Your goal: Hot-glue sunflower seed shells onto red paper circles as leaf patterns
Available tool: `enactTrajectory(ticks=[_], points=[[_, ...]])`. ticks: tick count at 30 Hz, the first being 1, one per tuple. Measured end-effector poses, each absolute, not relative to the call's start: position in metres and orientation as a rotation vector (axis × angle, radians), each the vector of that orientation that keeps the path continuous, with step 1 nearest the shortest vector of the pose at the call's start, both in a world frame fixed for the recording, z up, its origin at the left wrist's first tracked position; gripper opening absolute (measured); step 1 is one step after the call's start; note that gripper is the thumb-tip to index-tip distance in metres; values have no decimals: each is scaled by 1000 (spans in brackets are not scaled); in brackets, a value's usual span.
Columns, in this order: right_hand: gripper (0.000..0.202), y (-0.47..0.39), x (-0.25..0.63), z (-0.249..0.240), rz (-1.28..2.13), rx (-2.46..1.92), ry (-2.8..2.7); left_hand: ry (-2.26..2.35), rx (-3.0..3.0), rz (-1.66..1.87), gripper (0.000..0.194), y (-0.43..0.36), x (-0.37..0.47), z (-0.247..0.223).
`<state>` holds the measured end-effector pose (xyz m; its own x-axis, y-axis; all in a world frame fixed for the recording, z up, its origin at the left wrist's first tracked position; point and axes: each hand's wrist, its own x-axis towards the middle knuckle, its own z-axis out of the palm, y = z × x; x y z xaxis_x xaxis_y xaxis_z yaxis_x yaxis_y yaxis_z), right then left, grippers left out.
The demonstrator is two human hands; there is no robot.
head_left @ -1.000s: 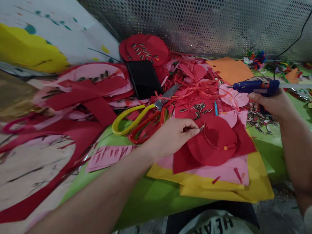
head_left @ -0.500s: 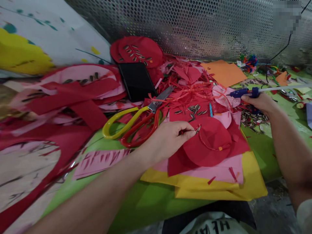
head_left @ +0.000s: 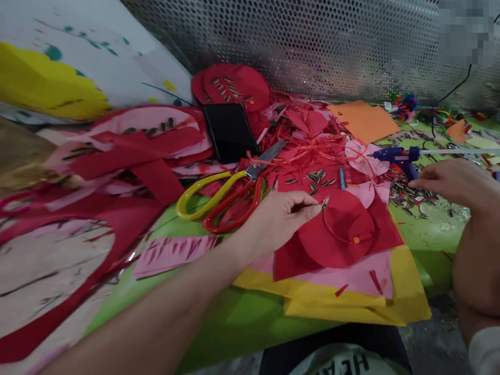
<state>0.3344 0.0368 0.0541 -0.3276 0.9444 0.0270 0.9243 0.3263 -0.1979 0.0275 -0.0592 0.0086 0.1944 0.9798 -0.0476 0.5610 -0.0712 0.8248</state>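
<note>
My left hand [head_left: 295,213] pinches a striped sunflower seed [head_left: 325,202] between thumb and fingertips. The seed is at the upper left of a red paper circle [head_left: 336,234], at the end of a thin curved red strip stuck there. A small orange piece [head_left: 355,240] sits at the strip's lower end. Red, pink and yellow sheets lie under the circle. My right hand [head_left: 455,182] is open, its fingers stretched out just beside the handle of a blue glue gun [head_left: 397,155], which rests with its nozzle to the left and a long glue stick behind.
Yellow-and-red-handled scissors [head_left: 219,200] and a black phone [head_left: 229,133] lie to the left. Loose sunflower seeds [head_left: 319,178] sit above the circle, more beside the glue gun. Red paper scraps, an orange sheet [head_left: 363,121] and finished red circles [head_left: 234,88] are behind, before a perforated metal panel.
My right hand has let go of the glue gun and drawn back to the right. My left hand still pinches the seed, now tilted more upright at the strip's end.
</note>
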Motion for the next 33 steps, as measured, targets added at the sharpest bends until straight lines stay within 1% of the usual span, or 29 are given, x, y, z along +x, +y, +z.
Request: enactTrajectory(ticks=[1,2,3,6,9,12,17,25,28,33], points=[[35,26,323,56,204,-1731,-2486,1457,1713,746,24,-61,29,9],[33,17,309,55,301,-1650,-2527,1457,1701,769,24,-62,32,10],[29,8,294,52,444,-1528,-2512,1457,1692,790,24,-64,34,10],[26,-9,254,36,888,-1246,-2218,1438,1683,850,24,-69,42,8],[32,-14,232,21,1335,-1189,-2000,1431,1707,917,24,-72,48,5],[38,-15,226,17,1582,-1187,-1831,1450,1761,957,23,-73,51,2],[40,-19,223,16,1715,-1149,-1707,1468,1878,959,19,-74,54,0],[39,-24,220,13,1718,-1146,-1646,1444,2007,1031,17,-73,56,-6],[39,-24,220,14,1723,-1161,-1672,1447,2029,1036,19,-74,56,-6],[35,-25,220,16,1676,-1193,-1739,1513,2061,932,26,-75,56,-3]])
